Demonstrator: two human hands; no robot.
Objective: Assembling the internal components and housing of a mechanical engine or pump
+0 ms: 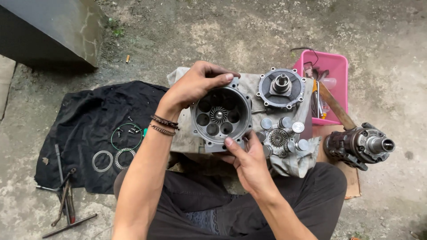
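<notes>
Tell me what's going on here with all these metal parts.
A person sitting on the ground holds a round metal housing with both hands: left hand over its top rim, right hand at the bottom edge. Its open face shows bores around a central gear. Pistons and a flanged cover lie on a rag, rings on a black cloth.

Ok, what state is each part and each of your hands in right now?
Left hand: gripping the top rim of the round housing.
Right hand: holding the housing's lower edge.
Round housing: held up, open face to the camera, gear in its centre.
Flanged cover: off, lying on the grey cloth.
Green ring: loose on the black cloth.
Pink tray: holding tools.
</notes>
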